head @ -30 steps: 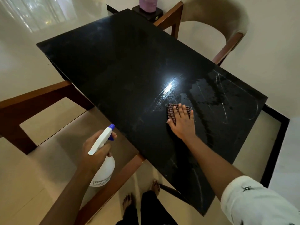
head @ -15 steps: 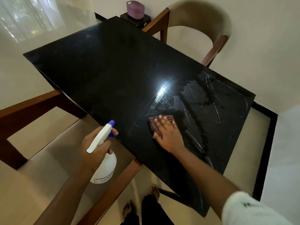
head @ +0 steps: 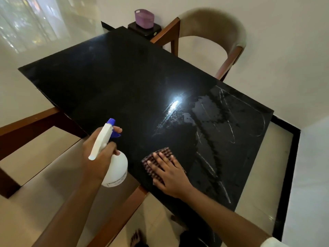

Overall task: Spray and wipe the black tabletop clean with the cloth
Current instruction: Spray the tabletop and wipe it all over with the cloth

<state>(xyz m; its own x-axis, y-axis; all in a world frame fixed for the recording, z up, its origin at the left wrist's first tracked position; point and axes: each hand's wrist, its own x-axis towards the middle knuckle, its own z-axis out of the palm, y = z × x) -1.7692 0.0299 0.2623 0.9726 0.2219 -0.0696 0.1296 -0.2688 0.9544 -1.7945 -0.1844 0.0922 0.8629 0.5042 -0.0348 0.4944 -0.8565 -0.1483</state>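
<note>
The right hand (head: 170, 175) lies flat, fingers straight and spread, pressing the brown checked cloth (head: 164, 152) onto the black tabletop (head: 115, 86); it grasps nothing. A second ago this hand and cloth worked farther up the surface, just under the bright glare (head: 175, 102). Now both sit close to the table's near edge, with the glare well beyond the fingertips. Wet smears and curved wipe streaks (head: 213, 122) spread beyond and to the right of the pressing hand.

The left hand (head: 99, 157) is wrapped around the neck of the white spray bottle (head: 116, 171), one finger curled over the blue trigger below the blue nozzle (head: 111, 121). Earlier the bottle hung lower and farther from the table. Now it is raised just left of the cloth, and the trigger finger overlaps the tabletop's edge.

A band of dark print (head: 115, 181) runs around the bottle's base, below the grip; it is too small to read.

Far past both hands, a padded wooden chair (head: 213, 29) stands at the table's far side, and a purple container (head: 144, 17) sits beyond the far corner.
</note>
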